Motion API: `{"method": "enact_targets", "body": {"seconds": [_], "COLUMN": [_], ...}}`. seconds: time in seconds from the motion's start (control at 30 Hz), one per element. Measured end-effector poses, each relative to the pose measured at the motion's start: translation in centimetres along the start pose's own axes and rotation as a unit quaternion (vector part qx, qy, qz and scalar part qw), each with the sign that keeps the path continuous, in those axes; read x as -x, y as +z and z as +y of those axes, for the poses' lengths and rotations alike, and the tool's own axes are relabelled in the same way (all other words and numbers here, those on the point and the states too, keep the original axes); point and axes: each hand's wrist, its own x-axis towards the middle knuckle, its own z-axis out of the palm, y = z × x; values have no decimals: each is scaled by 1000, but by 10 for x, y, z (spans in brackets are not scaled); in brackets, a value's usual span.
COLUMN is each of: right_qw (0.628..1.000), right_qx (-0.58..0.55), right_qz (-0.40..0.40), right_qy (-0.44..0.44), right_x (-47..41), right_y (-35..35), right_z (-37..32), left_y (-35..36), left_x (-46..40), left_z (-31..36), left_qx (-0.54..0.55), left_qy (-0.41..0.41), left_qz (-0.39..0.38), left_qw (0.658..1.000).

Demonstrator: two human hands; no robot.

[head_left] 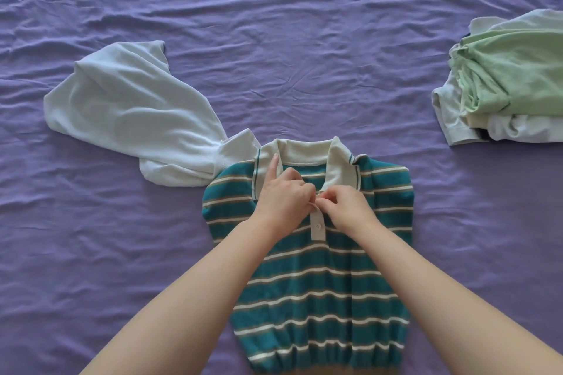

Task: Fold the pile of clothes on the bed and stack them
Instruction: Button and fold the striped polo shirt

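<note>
A teal polo shirt (320, 283) with white and tan stripes and a cream collar lies flat, front up, on the purple bed sheet (274, 39), its sleeves tucked under. My left hand (281, 196) and my right hand (345, 205) meet at the cream button placket just below the collar, both pinching its top edge. One button shows on the placket under my fingers. My left index finger points up along the collar.
A crumpled pale-blue and white garment (131, 113) lies to the left, touching the polo's shoulder. At the right edge sits a pile of clothes (505, 82) with a light-green piece on top and white ones beneath.
</note>
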Motion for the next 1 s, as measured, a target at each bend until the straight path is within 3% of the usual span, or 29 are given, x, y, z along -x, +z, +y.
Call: {"method": "enact_targets", "body": {"seconds": [0.23,0.37,0.47,0.53,0.77,1.0], "right_qw": [998,992,983,979,975,975], "right_qx": [-26,-15,95,126,155,153], "right_qz": [-45,-93,-68,-50,10,-19], "right_qy": [-20,-87,-145,-154,-157,-159], "right_x": [1,8,10,10,10,7], "right_y": [-4,-13,-13,-12,-6,-9], "right_z": [-3,-3,-1,1,3,6], "left_y": [0,1,-1,-5,-5,-4], "left_x": [2,4,3,1,-3,1], "left_z": [1,-1,-1,1,-3,-2], "left_qx": [-53,-36,-9,-11,-7,-7], "left_qy": [30,29,31,12,-20,-21], "left_qz": [8,11,-4,-58,-125,-125], "left_qw": [998,999,999,998,992,992]}}
